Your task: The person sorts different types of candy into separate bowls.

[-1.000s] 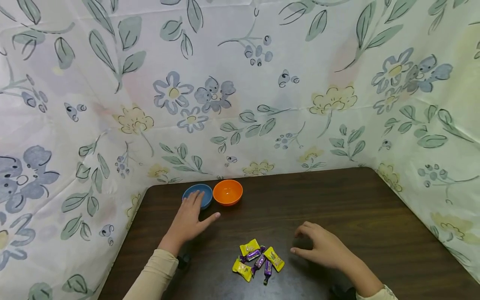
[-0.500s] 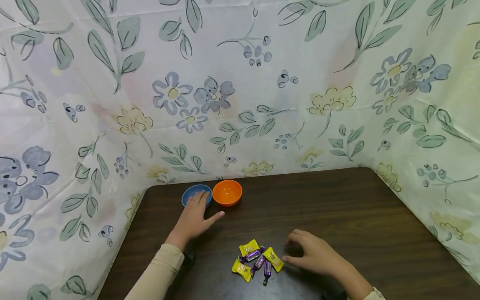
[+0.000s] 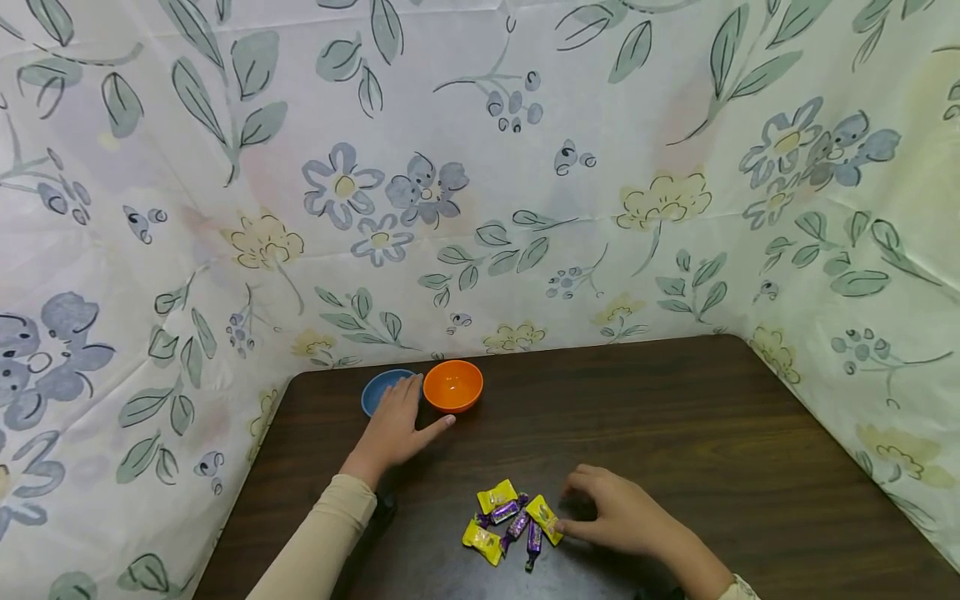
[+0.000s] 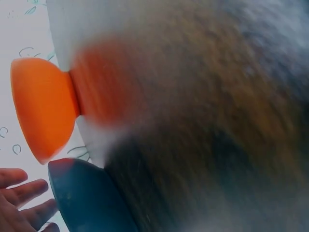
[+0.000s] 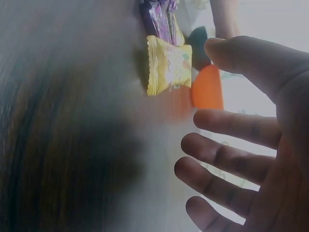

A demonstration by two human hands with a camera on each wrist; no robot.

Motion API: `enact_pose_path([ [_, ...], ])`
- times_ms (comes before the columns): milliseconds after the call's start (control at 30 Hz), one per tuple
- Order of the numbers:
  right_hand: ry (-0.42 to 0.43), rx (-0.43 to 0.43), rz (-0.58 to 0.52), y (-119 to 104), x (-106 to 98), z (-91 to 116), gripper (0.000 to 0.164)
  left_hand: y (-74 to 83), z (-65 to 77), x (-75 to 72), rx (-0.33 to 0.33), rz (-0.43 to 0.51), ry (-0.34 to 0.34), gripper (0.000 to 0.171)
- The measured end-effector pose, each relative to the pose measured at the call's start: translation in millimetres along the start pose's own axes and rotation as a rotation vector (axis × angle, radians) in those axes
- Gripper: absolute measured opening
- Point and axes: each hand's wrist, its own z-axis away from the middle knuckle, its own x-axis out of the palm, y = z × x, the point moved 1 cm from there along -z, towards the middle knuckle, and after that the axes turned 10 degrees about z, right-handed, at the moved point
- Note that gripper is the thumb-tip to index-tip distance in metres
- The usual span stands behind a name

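Observation:
My left hand (image 3: 393, 425) reaches over the blue bowl (image 3: 381, 388), its fingers extended and covering part of the rim in the head view. The thumb points toward the orange bowl (image 3: 453, 387), which stands right beside the blue one. In the left wrist view the fingers (image 4: 24, 193) hang near the blue bowl's side (image 4: 91, 198). My right hand (image 3: 622, 510) is at the candies, thumb and fingers spread apart with nothing between them. Its thumb tip comes right up to a yellow-wrapped candy (image 3: 543, 518), also seen in the right wrist view.
More wrapped candies lie bunched on the dark wooden table (image 3: 637, 408): two yellow ones, such as this front candy (image 3: 482, 540), and several purple ones, including this purple candy (image 3: 534, 542). Floral cloth (image 3: 480, 183) hangs behind and along both sides.
My right hand has moved left and slightly down toward the nearest yellow candy. My left hand has shifted a little to the right over the blue bowl. Bowls and candies stay in place.

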Motion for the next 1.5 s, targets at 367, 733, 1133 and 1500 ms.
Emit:
enact_pose_path([
  [367, 0.004, 0.022, 0.021, -9.6, 4.2, -5.4, 0.032, 1.8, -13.1, 6.3, 0.021, 0.013, 0.008, 0.11],
  [733, 0.001, 0.04, 0.074, -17.1, 8.6, -11.2, 0.035, 2.1, -28.0, 13.5, -0.008, -0.018, -0.005, 0.114],
  [1133, 0.021, 0.053, 0.142, -18.9, 19.0, -15.9, 0.038, -1.7, -33.6, 17.0, -0.072, -0.045, -0.037, 0.116],
  [1500, 0.027, 0.062, 0.154, -21.0, 23.3, -22.1, 0.036, 0.4, -38.5, 18.9, -0.043, -0.058, -0.056, 0.116],
])
